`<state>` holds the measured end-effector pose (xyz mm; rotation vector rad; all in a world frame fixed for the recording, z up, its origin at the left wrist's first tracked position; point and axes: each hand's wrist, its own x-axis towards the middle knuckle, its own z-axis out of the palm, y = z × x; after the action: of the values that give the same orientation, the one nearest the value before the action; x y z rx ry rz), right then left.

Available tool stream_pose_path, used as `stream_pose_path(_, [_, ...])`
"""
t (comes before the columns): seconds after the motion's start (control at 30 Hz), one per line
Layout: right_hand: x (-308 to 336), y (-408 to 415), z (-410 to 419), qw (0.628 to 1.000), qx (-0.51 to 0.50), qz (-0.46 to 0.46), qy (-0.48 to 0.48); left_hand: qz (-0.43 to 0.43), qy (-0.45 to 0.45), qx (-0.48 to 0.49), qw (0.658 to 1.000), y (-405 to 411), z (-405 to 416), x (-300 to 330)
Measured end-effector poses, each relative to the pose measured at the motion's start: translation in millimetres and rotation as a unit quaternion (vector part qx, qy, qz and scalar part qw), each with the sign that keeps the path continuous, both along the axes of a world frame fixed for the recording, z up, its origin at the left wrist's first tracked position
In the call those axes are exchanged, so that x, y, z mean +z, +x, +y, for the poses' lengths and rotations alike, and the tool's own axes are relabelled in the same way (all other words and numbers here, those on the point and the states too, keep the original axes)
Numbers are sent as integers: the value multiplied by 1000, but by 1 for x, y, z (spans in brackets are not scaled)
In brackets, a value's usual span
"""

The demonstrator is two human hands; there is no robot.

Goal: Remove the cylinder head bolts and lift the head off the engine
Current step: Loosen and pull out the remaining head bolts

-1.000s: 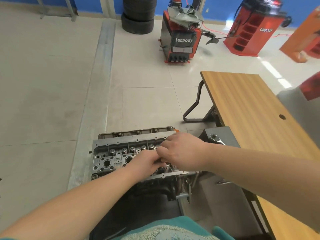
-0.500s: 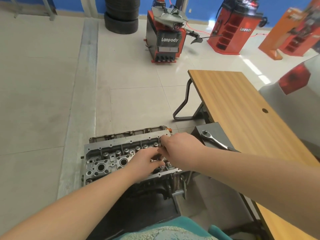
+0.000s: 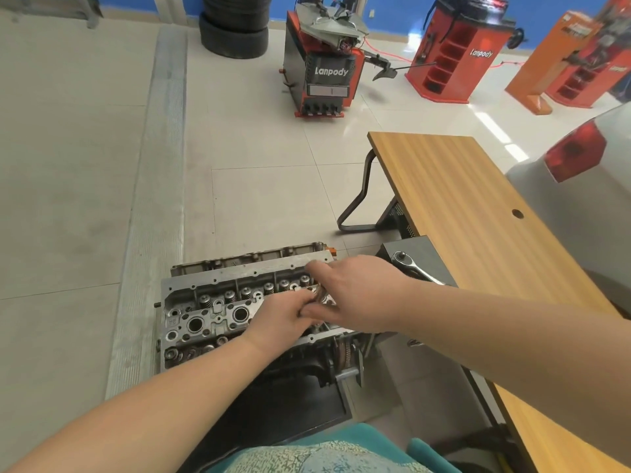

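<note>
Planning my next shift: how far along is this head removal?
Done: ratchet lies aside. In hand: both hands, left hand and right hand, pinch a small metal part over the cylinder head. Left: the head is still seated on the engine.

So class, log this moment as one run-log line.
left hand: on cylinder head | right hand: pinching small metal part | ratchet: idle

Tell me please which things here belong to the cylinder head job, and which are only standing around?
Job: cylinder head; left hand and right hand, both over it, pinching a small metal part; ratchet wrench.

Standing around: wooden table; tyre stack; tyre changer; red cabinet.
</note>
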<state>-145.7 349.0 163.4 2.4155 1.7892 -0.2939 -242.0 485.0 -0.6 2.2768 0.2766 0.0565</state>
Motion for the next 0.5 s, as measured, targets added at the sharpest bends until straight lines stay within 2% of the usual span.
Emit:
stream_pose_path(0.13, [-12, -11, 20, 986, -144, -46, -73, 25, -20, 25, 999, 1, -6, -2])
stream_pose_path(0.23, [-6, -7, 20, 987, -149, -5, -66, 56, -56, -27, 996, 1, 2, 0])
stream_pose_path(0.3, [-3, -2, 17, 994, -93, -1, -56, 87, -75, -88, 989, 2, 9, 5])
stream_pose_path(0.4, [0, 1, 13, 997, 1, -14, -73, 88, -9, -149, 985, 5, 21, 10])
stream_pose_path(0.5, [3, 8, 9, 986, 145, -47, -68, 69, 24, -120, 990, 5, 19, 9])
